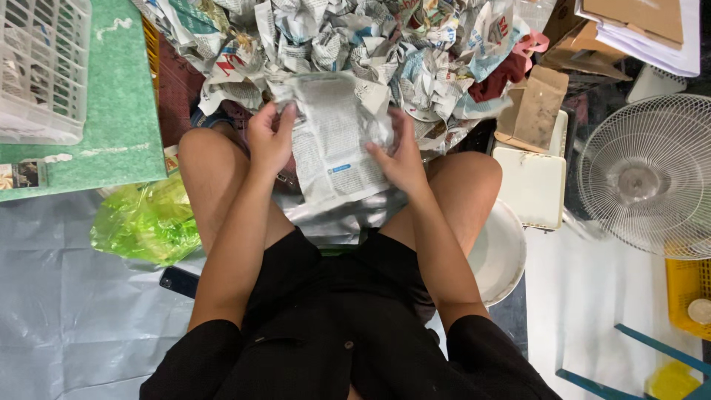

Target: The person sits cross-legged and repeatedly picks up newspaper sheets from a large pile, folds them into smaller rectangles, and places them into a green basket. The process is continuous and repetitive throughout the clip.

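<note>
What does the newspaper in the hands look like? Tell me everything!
The newspaper sheet is grey-white, wrinkled paper with tiny print and one small blue patch. It is held up between the knees, its lower end hanging down. The left hand grips its upper left edge; the right hand presses its right side. Behind it lies a crumpled newspaper pile.

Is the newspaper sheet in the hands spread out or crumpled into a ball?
Mostly spread: the newspaper sheet hangs wrinkled but flat between the left hand and right hand, unlike the crumpled paper pile behind.
</note>
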